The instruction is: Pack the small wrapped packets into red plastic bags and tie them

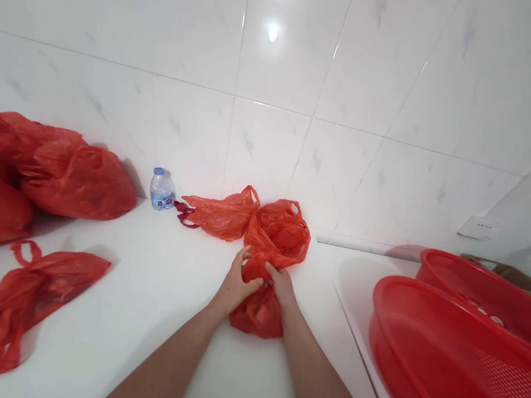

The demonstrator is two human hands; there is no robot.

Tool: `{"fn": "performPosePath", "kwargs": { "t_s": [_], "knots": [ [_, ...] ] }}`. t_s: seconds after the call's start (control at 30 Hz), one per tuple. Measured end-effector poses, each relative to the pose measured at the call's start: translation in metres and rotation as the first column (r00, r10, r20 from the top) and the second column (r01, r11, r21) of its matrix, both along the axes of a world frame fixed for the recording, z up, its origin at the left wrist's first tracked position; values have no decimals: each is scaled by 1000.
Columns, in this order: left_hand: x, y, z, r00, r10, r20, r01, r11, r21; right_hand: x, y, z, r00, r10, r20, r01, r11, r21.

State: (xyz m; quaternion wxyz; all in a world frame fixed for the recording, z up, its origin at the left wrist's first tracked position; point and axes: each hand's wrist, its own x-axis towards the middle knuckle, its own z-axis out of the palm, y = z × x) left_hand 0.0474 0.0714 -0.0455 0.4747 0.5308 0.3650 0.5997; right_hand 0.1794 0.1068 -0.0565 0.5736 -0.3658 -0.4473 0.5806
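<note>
As forearms (pixel 164 361) converge, left hand (pixel 235 288) and right hand (pixel 282 287) hold a bag (pixel 258 320).

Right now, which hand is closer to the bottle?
Left. The left hand is right of the bottle and nearer the person; the right hand is farther right. Both touch the red bag between them.

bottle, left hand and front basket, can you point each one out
bottle (pixel 162 193): head view, on the front of its body
left hand (pixel 234 289): head view, on the back of the hand
front basket (pixel 436 349): head view, on its bare inside
</note>
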Motion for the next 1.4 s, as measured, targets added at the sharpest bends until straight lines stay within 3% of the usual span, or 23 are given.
{"fn": "performPosePath", "kwargs": {
  "t_s": [0.13, 0.27, 0.33, 0.47, 0.57, 0.7, 0.9, 1.4],
  "knots": [
    [0, -7, 8, 993, 79, -87, -64, 984, 166, -3, -6, 3, 1000, -4, 30, 3, 1000, 25],
    [-2, -1, 4, 997, 72, -31, -71, 997, 22, -5, -16, 6, 999, 43, 28, -44, 999, 14],
    [-5, 3, -1, 998, 69, 4, -68, 997, -44, -5, -21, 8, 994, 90, -54, -89, 996, 13],
    [-10, 10, -7, 997, 65, 35, -62, 995, -76, -1, -27, 14, 931, 244, -272, -256, 967, -11],
    [-11, 10, -5, 996, 66, 60, -61, 994, -89, 0, -26, 16, 901, 307, -306, -335, 941, -45],
    [-10, 10, -3, 994, 9, 111, 2, 995, -95, 2, -25, 14, 915, 294, -276, -310, 951, -14],
    [-8, 10, -7, 996, -85, 21, 86, 993, -81, 6, -24, 8, 935, 273, -224, -281, 960, -4],
    [-7, 12, -11, 998, -29, -62, 24, 997, -76, 7, -17, -3, 935, 297, -196, -302, 953, 6]
  ]
}}
